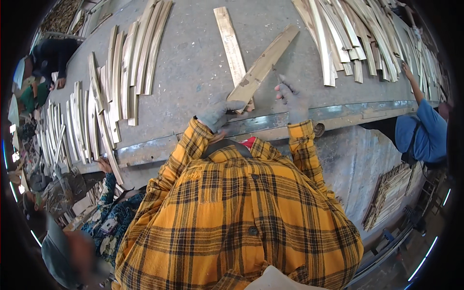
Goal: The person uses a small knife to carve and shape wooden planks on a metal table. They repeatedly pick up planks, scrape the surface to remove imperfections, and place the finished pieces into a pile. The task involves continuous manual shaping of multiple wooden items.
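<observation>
My left hand (215, 112), in a grey glove with bare fingertips, is closed on the near end of a brown wooden slat (268, 59). This slat slants away to the upper right, with dark marks along its face. Beneath it, a paler wooden slat (228, 40) lies on the metal-topped table, and the two cross near my left hand. My right hand (292, 96), gloved the same way, hovers by the table's front edge, to the right of the brown slat and apart from it. Its fingers are spread somewhat and slightly blurred, with nothing visible between them.
Rows of wooden slats (140, 53) cover the table's left side, and more slats (348, 34) lie at the right. A metal-faced edge (270, 121) runs along the table's front. Co-workers sit or stand close by: one in blue (419, 133) at the right, others at the left.
</observation>
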Motion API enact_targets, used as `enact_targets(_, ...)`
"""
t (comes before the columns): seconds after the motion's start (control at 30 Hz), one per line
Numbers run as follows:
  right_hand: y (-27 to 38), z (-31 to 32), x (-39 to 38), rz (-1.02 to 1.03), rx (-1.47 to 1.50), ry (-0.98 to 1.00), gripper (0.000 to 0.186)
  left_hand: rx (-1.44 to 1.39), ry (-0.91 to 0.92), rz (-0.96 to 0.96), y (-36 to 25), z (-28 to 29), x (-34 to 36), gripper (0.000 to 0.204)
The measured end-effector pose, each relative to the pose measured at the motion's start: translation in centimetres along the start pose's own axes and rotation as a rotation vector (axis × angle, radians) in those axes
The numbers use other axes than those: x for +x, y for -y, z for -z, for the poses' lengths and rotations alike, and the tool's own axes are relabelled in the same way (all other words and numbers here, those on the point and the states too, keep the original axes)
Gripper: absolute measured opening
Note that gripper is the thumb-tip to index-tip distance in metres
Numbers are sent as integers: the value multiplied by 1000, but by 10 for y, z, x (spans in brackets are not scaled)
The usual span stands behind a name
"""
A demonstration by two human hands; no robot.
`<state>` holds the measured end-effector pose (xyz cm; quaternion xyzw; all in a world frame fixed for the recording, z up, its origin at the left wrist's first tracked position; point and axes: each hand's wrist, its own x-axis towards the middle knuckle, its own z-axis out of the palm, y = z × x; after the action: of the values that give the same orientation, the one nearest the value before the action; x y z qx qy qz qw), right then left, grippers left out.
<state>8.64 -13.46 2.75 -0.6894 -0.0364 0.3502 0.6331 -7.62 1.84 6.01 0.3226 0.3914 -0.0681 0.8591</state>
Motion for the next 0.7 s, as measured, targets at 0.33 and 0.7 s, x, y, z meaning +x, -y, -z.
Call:
enact_targets(0.33, -44, 33, 3, -183, 321, 43, 27, 529, 340, 70, 45, -36, 39, 48)
enact_targets(0.7, 41, 189, 123, 193, -193, -105, 36, 1485, -579, -267, 62, -4, 98, 96)
